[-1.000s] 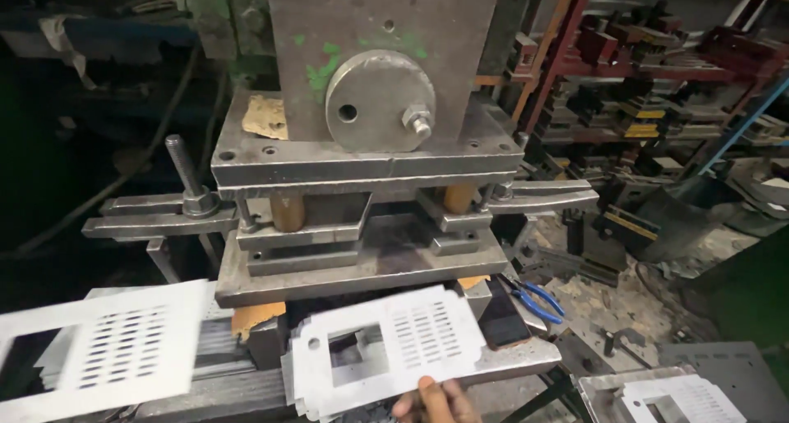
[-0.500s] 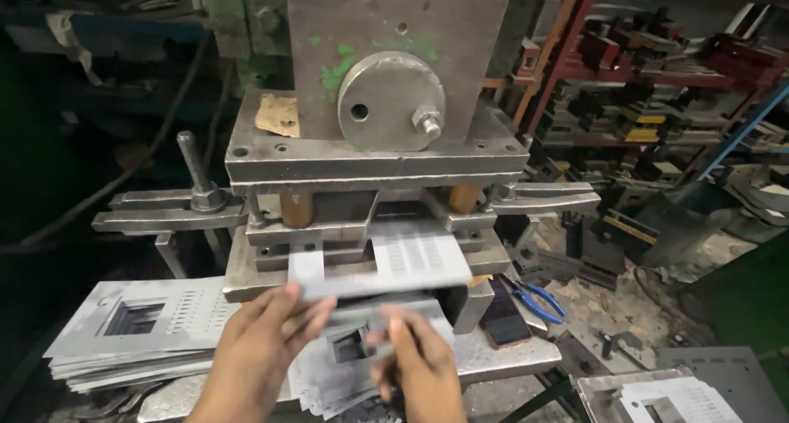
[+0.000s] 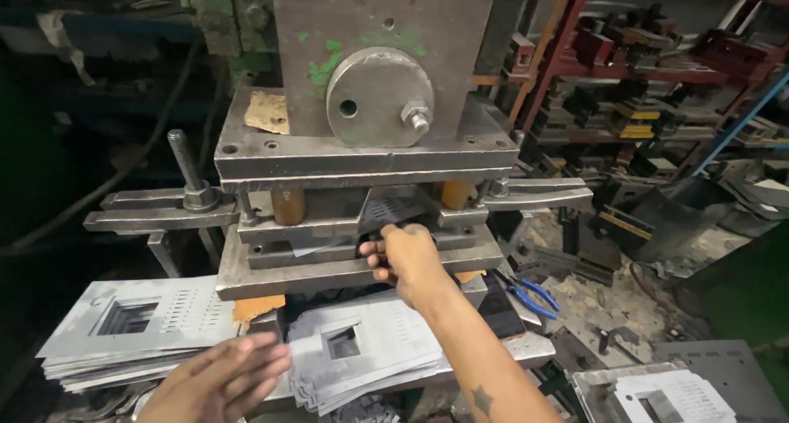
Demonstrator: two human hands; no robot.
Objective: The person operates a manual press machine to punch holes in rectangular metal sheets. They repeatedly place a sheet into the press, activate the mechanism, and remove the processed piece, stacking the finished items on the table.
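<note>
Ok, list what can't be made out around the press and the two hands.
- Right hand, head view: its fingertips and most of the sheet it reaches to, hidden between the press plates.
- Left hand: blurred and cut off by the bottom edge; whether it touches the middle stack is unclear.
- Left stack: sheet count too fine to tell.

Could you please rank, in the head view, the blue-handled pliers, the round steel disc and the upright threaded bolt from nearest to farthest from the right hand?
From the right hand:
1. Blue-handled pliers, lower right on the bench.
2. Round steel disc, directly above on the press.
3. Upright threaded bolt, far left on the clamp bar.
</note>
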